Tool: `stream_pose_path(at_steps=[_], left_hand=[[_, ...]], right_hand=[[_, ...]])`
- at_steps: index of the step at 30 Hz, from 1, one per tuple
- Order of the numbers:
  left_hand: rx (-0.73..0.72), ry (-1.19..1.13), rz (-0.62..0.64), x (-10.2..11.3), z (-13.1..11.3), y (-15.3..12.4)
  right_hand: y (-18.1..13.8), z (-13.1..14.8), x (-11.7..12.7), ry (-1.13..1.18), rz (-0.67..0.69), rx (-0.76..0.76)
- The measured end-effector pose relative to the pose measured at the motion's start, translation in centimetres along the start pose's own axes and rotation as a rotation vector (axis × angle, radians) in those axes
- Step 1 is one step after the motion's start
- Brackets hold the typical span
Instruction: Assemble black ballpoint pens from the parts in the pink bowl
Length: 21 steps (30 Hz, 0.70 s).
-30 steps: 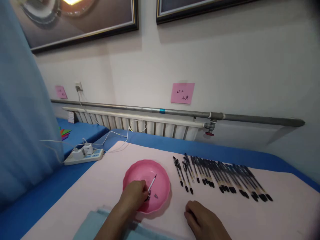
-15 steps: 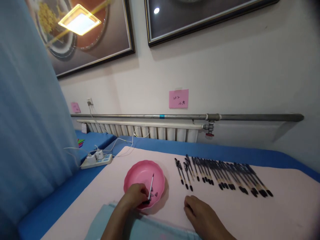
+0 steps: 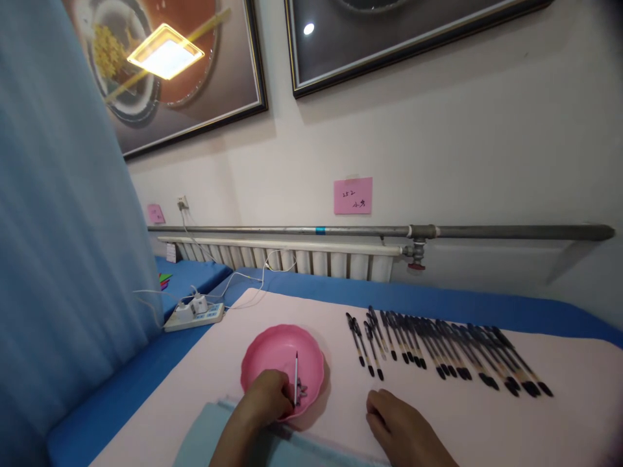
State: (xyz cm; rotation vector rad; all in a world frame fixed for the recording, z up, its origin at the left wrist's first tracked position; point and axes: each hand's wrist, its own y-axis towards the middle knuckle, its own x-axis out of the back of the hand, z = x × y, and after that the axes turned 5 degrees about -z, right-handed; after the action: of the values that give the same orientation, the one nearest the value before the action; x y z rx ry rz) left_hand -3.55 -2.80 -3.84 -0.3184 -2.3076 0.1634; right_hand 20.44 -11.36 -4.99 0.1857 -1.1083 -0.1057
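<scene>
Bowl (image 3: 267,353) is smooth plast., pens (image 3: 429,344) prob. plast. too.

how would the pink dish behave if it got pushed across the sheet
The pink dish would probably slide rather than tip, since it looks wide and low on the flat pale pink sheet. It is likely stiff and fairly light, as its thin scalloped rim looks like moulded plastic. The small grey pieces lying inside might shift.
</scene>
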Motion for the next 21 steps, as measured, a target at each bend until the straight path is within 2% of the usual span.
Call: stream_pose_path(at_steps=[7, 12, 21], left_hand=[[-0.109, -0.351, -0.091, 0.9, 0.9, 0.6], [-0.128, -0.552, -0.091, 1.5, 1.5, 1.0], [-0.143, -0.644, -0.073, 0.9, 2.2, 1.3]], right_hand=[[0.2, -0.5, -0.7, 0.028, 0.018, -0.016], [0.3, -1.2, -1.3, 0.011, 0.043, -0.020], [0.2, -0.6, -0.8, -0.018, 0.050, -0.034]])
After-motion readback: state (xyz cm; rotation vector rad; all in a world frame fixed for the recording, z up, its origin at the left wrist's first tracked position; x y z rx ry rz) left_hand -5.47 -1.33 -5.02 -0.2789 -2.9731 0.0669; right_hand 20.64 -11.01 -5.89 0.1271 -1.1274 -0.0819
